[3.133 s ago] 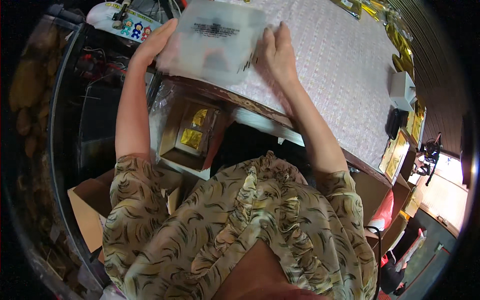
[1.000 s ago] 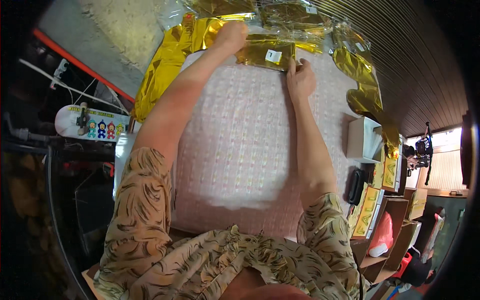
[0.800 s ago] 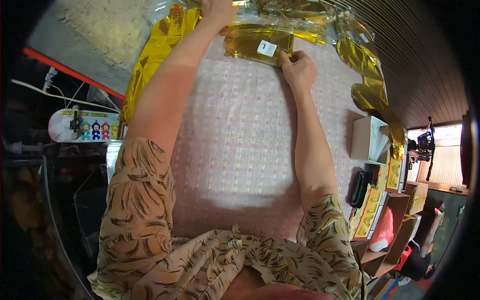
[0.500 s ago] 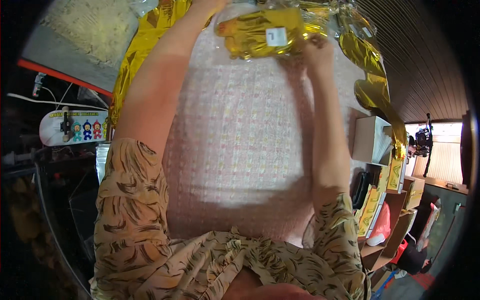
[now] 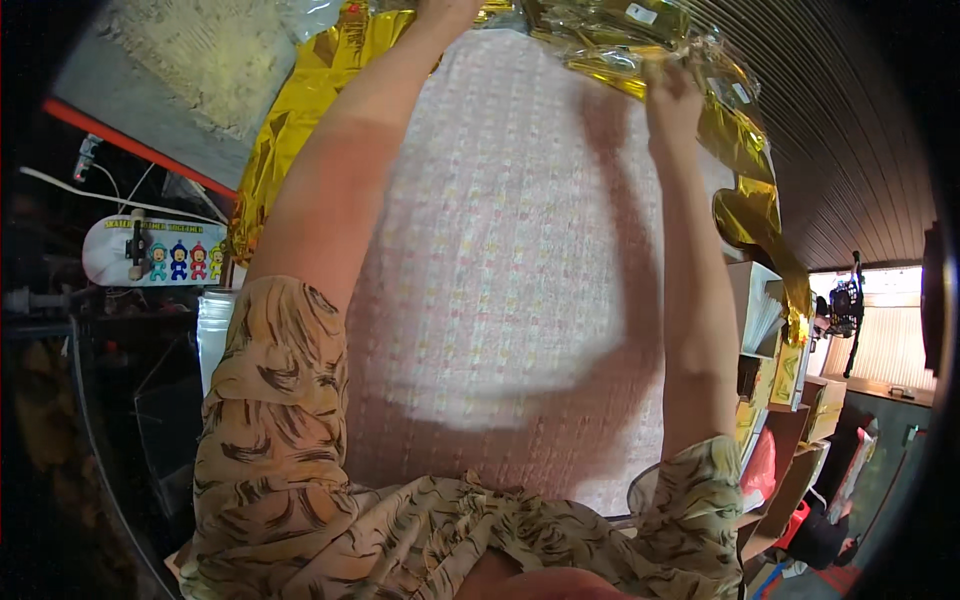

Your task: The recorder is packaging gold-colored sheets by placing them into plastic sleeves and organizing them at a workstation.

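My right hand (image 5: 672, 95) is at the far right of the cloth-covered table (image 5: 490, 250), its fingers curled and closed on the near edge of a shiny gold foil packet (image 5: 600, 28) in clear plastic. That packet lies among several similar packets at the far edge, with a small white label showing. My left hand (image 5: 450, 12) reaches to the far left and is cut by the upper picture edge, so its fingers are hidden. Beside my left forearm hangs a large flat sheet of gold foil (image 5: 320, 90).
A long strip of gold foil (image 5: 750, 190) trails down the right edge. Below it stand an open white box (image 5: 750, 300) and several cartons (image 5: 820, 405). To the left are a white skateboard (image 5: 155, 252) with printed figures and a grey surface with a red edge (image 5: 130, 145).
The labelled gold foil packet has moved from the far middle of the cloth up and right onto the other packets. My right hand went with it; my left hand shifted slightly right.
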{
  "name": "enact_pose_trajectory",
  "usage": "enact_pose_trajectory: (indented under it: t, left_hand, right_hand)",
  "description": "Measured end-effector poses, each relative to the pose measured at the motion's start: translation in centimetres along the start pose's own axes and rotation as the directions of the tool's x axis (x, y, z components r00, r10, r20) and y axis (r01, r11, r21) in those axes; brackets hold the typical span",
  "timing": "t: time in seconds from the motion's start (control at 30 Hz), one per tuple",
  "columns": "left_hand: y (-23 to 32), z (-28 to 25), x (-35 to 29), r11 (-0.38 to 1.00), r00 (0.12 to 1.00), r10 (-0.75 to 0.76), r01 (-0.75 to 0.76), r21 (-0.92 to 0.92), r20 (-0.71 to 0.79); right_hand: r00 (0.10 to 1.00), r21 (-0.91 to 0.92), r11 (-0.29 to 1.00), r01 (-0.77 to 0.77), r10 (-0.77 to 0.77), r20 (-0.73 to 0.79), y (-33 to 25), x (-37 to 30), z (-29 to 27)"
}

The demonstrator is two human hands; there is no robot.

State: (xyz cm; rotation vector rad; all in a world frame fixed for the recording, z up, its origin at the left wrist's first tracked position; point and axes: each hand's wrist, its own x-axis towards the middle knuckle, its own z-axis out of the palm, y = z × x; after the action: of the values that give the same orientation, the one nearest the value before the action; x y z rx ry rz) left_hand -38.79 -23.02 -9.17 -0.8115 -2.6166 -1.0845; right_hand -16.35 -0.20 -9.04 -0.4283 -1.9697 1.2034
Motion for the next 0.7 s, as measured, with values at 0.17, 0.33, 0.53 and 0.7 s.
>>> enact_pose_trajectory:
  t: [0.17, 0.33, 0.53, 0.7]
  left_hand:
    - [-0.8, -2.8, 2.2, 0.954, 0.945, 0.053, -0.144, -0.264, -0.324]
    - [8.9, -8.1, -1.7, 0.899, 0.934, 0.181, -0.285, -0.333, -0.309]
    - [15.9, -6.9, -22.5, 0.767, 0.858, 0.503, -0.39, -0.51, 0.101]
    - [17.3, -8.7, -34.4, 0.793, 0.636, 0.582, -0.306, -0.527, 0.507]
  right_hand:
    - [0.948, 0.171, 0.962, -0.214, 0.163, 0.273, -2.6, -8.6, -1.9]
    - [0.67, 0.49, 0.462, -0.739, 0.423, 0.61, -3.9, -11.7, -6.2]
    - [0.617, 0.63, 0.011, -0.777, 0.22, 0.756, -8.8, -16.6, -10.1]
    - [0.534, 0.573, 0.102, -0.813, 0.523, 0.665, -3.3, -21.4, -14.2]
